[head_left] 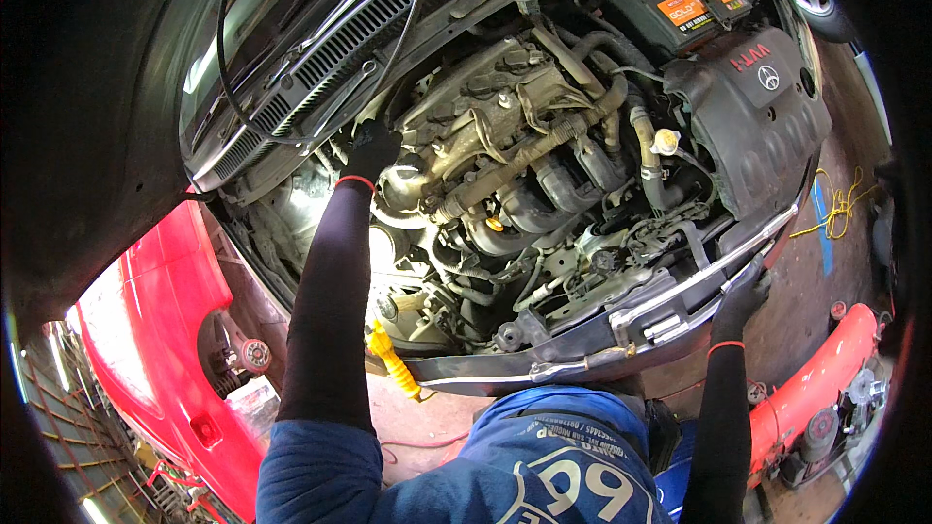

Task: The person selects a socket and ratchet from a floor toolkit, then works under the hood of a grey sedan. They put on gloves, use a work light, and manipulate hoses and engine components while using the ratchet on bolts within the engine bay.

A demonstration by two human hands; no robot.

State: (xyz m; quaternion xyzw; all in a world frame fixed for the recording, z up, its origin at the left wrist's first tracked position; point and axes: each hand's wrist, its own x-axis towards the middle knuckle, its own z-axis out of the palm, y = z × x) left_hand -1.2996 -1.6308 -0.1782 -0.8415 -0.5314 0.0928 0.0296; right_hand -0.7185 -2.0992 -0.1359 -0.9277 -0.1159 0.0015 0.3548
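Head view looks down into an open engine bay, and the engine (505, 150) sits at its centre, dusty, with hoses and a ribbed intake manifold running across it. At about nine o'clock from the engine the left hand (372, 147), in a black glove, reaches deep along the engine's side near the firewall; its fingers curl onto something down there, but whether they clamp a part I cannot tell. At about four o'clock the right hand (743, 299), also gloved, rests closed over the front crossmember (680, 291), apparently bracing the body.

To my eye the step in hand is feeling for or working at a fitting on the engine's far side, one arm steadying. The next move would call for a sure hold in a cramped spot the eye barely reaches, so it will go by touch.

Further out, a battery (680, 5) sits at one o'clock, a black plastic cover (752, 116) at three, and a yellow-handled tool (393, 361) hangs at seven o'clock. A red car body (165, 330) lies beyond at eight.
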